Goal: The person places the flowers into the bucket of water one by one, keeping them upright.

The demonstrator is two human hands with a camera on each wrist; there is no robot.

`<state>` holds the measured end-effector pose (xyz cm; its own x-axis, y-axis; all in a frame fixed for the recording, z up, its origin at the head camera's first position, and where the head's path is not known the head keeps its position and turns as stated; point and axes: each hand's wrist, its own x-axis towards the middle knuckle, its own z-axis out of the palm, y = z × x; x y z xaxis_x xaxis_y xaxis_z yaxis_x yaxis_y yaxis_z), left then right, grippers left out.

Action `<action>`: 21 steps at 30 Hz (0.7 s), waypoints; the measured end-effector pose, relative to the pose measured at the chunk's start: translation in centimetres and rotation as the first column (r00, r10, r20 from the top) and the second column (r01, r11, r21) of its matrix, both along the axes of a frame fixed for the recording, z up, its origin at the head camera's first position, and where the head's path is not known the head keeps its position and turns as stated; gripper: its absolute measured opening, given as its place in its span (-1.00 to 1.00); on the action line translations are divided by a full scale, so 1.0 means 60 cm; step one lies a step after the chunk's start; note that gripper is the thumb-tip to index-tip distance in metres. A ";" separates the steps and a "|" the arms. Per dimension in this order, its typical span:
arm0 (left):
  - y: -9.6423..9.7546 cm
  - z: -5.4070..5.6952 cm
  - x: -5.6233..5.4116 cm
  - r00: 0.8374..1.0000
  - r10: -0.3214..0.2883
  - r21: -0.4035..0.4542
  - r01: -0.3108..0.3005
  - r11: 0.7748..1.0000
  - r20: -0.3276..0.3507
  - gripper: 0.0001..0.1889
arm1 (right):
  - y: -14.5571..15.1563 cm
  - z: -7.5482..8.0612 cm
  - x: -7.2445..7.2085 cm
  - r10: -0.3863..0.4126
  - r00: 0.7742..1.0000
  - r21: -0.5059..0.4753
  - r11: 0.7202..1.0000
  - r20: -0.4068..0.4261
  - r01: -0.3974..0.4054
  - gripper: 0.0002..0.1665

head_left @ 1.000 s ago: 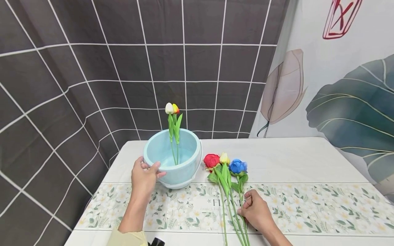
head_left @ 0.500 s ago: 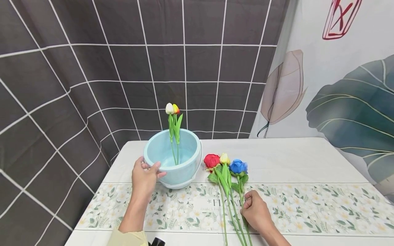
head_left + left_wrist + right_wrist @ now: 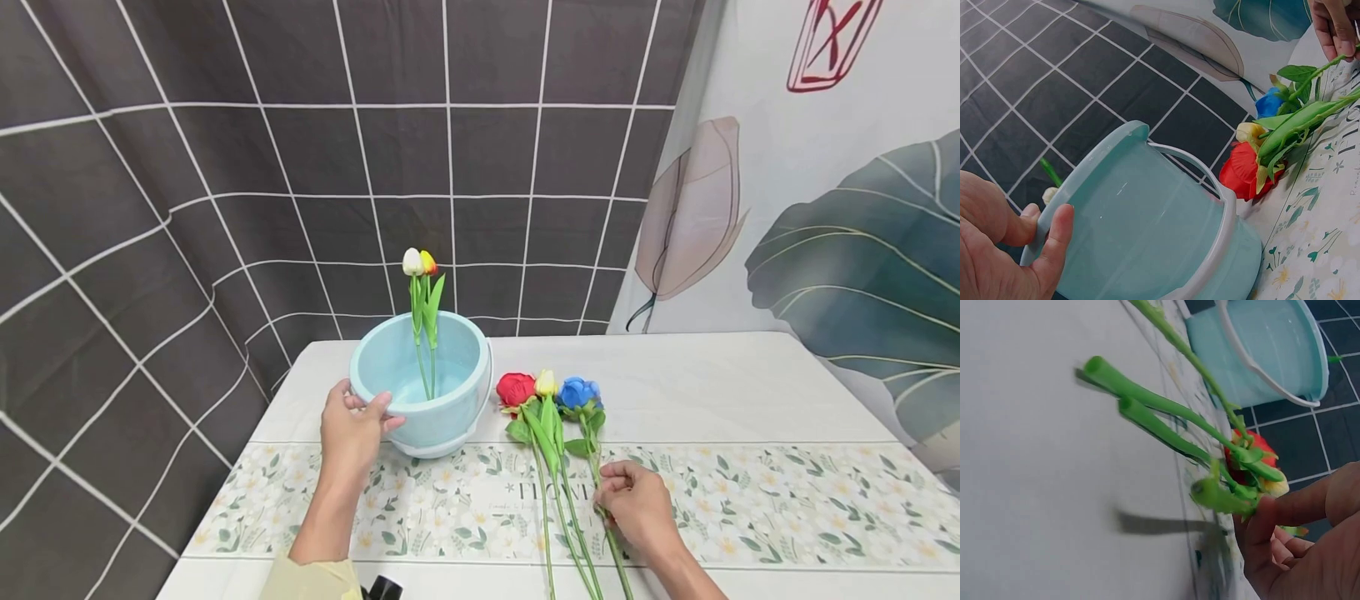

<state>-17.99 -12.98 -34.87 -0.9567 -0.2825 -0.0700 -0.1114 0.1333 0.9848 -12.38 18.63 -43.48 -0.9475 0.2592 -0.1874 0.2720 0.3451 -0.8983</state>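
Note:
A light blue bucket [image 3: 450, 429] stands on the table at left of centre, and my left hand [image 3: 352, 433] grips its near-left rim between thumb and fingers. Inside it, a white tulip [image 3: 412, 262] and a red-and-yellow tulip [image 3: 428, 262] lean upright. Right of the bucket lie a red flower [image 3: 516, 389], a pale yellow tulip [image 3: 546, 383] and a blue flower [image 3: 579, 392]. My right hand [image 3: 641, 504] pinches the blue flower's stem. In the right wrist view, that stem's cut end [image 3: 1207, 492] sticks out past the thumb, over a shadow on the tablecloth.
A white tablecloth [image 3: 712, 392] with a printed floral band covers the table. Behind hangs a dark gridded curtain [image 3: 390, 167], with a leaf-patterned white cloth [image 3: 750, 250] at right. The bucket's white handle [image 3: 1222, 231] hangs down its right side.
My right hand has moved a little to the right with the blue flower's stem, separating it from the tulip stems. My left hand and the bucket have stayed in place.

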 end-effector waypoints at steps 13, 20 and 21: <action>-0.001 0.000 0.000 1.000 -0.006 0.006 0.006 1.000 -0.008 -0.25 | 0.020 0.027 -0.016 -0.064 0.998 -0.146 0.987 0.026 0.067 -0.63; -0.001 -0.001 -0.001 1.000 -0.003 0.011 0.003 1.000 -0.009 -0.25 | 0.019 0.048 -0.025 -0.057 0.998 -0.148 0.988 -0.019 0.054 -0.62; 0.000 -0.001 -0.001 1.000 -0.002 0.011 0.003 1.000 -0.009 -0.25 | 0.018 0.052 -0.026 -0.055 0.998 -0.146 0.988 -0.027 0.051 -0.63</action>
